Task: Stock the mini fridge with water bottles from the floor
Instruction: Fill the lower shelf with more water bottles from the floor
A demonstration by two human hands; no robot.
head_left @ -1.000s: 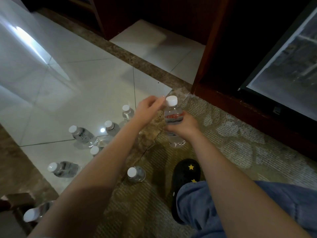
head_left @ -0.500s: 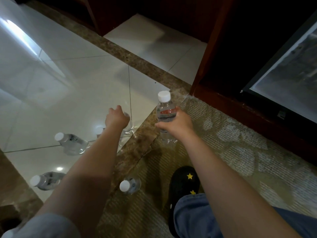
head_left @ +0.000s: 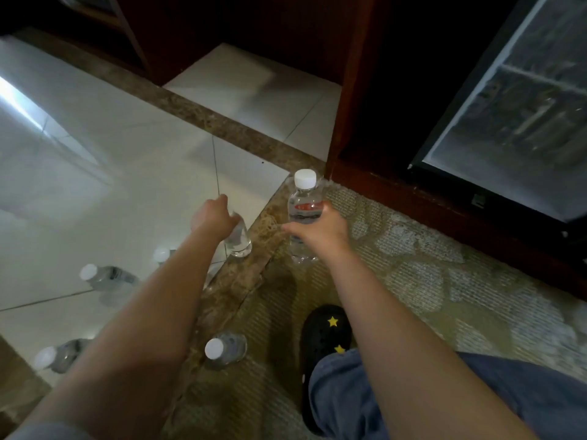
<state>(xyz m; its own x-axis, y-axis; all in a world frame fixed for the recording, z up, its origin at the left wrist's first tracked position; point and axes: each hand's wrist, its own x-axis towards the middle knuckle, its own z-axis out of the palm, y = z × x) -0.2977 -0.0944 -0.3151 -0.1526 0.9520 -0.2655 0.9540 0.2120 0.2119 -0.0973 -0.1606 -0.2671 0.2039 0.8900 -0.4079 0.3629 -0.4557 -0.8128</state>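
- 2 bare hands reach forward and down over the floor, each closed around its own water bottle.
- The right hand (head_left: 319, 231) grips the red-labelled bottle (head_left: 304, 208) around its middle; it stands upright with its white cap on top, over the edge of the patterned carpet (head_left: 413, 274).
- The left hand (head_left: 213, 215) is wrapped over the top of a second bottle (head_left: 239, 241); its cap is hidden under the fingers, and only its clear lower body shows, at the edge of the white tile floor (head_left: 127, 173) beside the brown stone strip (head_left: 235, 281).
- 4 more bottles are on the floor: one near the carpet edge (head_left: 224, 347), one lying on the tile (head_left: 104, 276), one at the lower left (head_left: 57, 355), and one white cap (head_left: 161, 255) peeking out beside the left forearm.
- The mini fridge (head_left: 521, 115) sits at the upper right in a dark wood cabinet (head_left: 359, 90), its frosted glass door facing the carpet, well apart from both hands.
- A black shoe with yellow stars (head_left: 327, 331) and a denim-clad leg (head_left: 349, 401) are below the right forearm.
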